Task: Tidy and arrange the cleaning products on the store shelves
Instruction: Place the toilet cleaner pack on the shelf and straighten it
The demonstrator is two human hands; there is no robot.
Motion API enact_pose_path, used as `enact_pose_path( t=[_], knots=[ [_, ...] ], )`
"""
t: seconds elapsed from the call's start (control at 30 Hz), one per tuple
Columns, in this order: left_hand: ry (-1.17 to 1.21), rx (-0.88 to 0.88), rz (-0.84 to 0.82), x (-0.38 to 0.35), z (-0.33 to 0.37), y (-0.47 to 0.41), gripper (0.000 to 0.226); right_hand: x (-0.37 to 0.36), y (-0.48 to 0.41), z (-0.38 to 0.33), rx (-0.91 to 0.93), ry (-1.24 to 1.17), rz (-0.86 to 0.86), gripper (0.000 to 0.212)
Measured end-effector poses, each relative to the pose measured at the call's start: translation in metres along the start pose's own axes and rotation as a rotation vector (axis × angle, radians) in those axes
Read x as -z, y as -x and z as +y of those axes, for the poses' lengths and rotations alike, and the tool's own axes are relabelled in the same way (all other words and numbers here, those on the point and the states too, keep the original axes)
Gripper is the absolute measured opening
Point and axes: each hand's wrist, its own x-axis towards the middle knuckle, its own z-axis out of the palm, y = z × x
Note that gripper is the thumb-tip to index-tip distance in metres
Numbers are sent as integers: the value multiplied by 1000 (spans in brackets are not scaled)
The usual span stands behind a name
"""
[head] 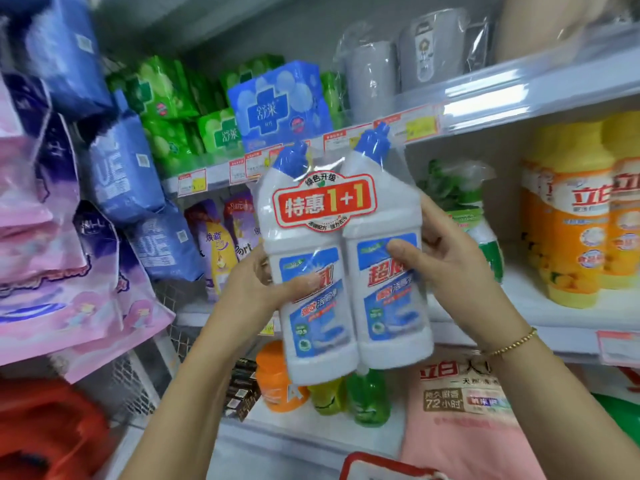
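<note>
While the shelves point(519, 98) are standing behind, the left hand point(256, 285) and right hand point(446, 251) are gripping the wrapped twin-pack of cleaner bottles point(343, 258) by its sides, upright in mid-air.

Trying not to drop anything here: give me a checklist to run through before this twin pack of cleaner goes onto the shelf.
1. Left hand grips the twin pack: ok.
2. Right hand grips its other side: ok.
3. Pack upright, blue caps on top: ok.
4. Front facing the camera: ok.
5. Free slot on the middle shelf behind the pack: cannot tell, the pack hides it.
6. Clearance from the green spray bottle: cannot tell.
</note>
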Motion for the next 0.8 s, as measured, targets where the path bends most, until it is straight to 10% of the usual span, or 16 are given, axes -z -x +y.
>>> enact_pose_path(
  t=[0.17,0.3,0.4,0.6,0.8],
  knots=[
    [150,106,151,-17,0,2,75,-16,6,-1,114,520,312,69],
    [385,199,336,-10,1,-2,39,-58,32,25,419,1007,-290,98],
    [602,291,386,1,4,-4,23,-73,44,51,677,1243,-355,69],
    [674,213,285,19,28,3,50,-79,24,29,861,1094,7,47],
    [398,86,88,42,34,10,75,-102,22,-4,130,-119,305,58]
  ],
)
